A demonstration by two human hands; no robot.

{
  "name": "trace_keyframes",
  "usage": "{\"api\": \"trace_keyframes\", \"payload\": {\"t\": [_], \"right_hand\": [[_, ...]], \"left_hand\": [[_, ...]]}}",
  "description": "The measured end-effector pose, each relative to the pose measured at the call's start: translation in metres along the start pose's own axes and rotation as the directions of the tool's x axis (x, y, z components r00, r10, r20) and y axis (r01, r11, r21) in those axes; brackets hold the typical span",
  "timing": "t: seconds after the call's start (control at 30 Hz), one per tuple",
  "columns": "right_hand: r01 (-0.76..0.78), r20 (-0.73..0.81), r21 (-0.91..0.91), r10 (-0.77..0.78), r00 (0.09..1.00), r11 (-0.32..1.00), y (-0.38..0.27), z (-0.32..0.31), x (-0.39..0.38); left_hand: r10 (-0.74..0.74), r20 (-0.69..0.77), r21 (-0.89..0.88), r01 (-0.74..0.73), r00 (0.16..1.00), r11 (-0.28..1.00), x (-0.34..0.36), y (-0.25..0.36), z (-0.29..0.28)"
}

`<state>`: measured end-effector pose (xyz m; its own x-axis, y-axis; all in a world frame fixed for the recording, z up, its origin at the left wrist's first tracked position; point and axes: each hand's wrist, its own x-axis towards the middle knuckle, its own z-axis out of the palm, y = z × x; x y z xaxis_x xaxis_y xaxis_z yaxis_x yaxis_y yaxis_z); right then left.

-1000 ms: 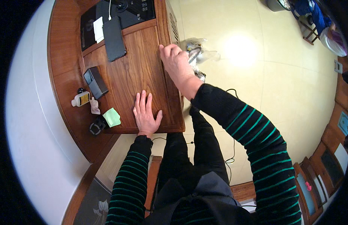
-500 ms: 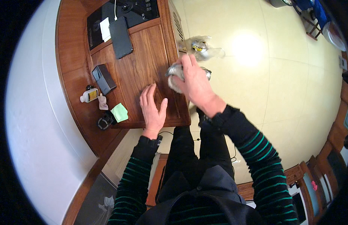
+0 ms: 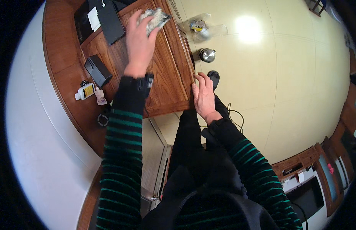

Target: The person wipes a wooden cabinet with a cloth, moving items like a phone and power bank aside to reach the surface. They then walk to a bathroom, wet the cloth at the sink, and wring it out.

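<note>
My left hand (image 3: 141,44) holds a crumpled checked cloth (image 3: 156,20) near the back of the wooden table top (image 3: 164,90), to the right of a black phone (image 3: 109,25). The cloth is blurred by motion. My right hand (image 3: 204,96) rests at the table's right edge, its fingers apart and slightly bent, holding nothing. On the table's left side are a dark open box (image 3: 97,69), a white bottle (image 3: 85,92) and a small pink pouch (image 3: 100,96). My left arm partly hides a black ring-shaped item (image 3: 102,119).
On the pale tiled floor (image 3: 281,84) lie a plastic bag with things inside (image 3: 204,27) and a shiny steel pot (image 3: 208,55), right of the table. A cable loops near my legs (image 3: 189,142). Wooden furniture (image 3: 320,168) lines the lower right. A white wall (image 3: 36,115) curves along the left.
The checked cloth has passed from my right hand to my left, which has swung up toward the table's back. My right hand has dropped to the edge. The view has shifted.
</note>
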<state>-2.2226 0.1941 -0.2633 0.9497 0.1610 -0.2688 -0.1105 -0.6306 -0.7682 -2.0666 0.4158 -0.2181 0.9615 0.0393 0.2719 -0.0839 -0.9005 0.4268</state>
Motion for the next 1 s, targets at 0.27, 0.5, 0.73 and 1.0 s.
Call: {"api": "trace_keyframes", "payload": {"t": [0.27,0.5,0.73,1.0], "right_hand": [[-0.069,-0.303,-0.031,0.056,0.951,0.997,-0.001,0.039,-0.011],[-0.079,-0.348,-0.098,0.04,0.936,0.992,-0.003,0.041,-0.013],[-0.054,-0.428,-0.125,-0.005,0.904,0.991,-0.005,0.043,-0.014],[-0.085,-0.448,-0.116,0.024,0.894,0.99,-0.003,0.045,-0.016]], "left_hand": [[0.146,0.028,0.117,-0.149,0.989,0.982,-0.014,-0.021,0.033],[0.195,0.245,0.175,-0.241,0.95,0.955,-0.06,0.009,0.009],[0.328,0.367,0.152,-0.404,0.87,0.902,-0.083,0.01,-0.013],[0.442,0.455,0.162,-0.56,0.773,0.813,-0.098,0.024,-0.022]]}}
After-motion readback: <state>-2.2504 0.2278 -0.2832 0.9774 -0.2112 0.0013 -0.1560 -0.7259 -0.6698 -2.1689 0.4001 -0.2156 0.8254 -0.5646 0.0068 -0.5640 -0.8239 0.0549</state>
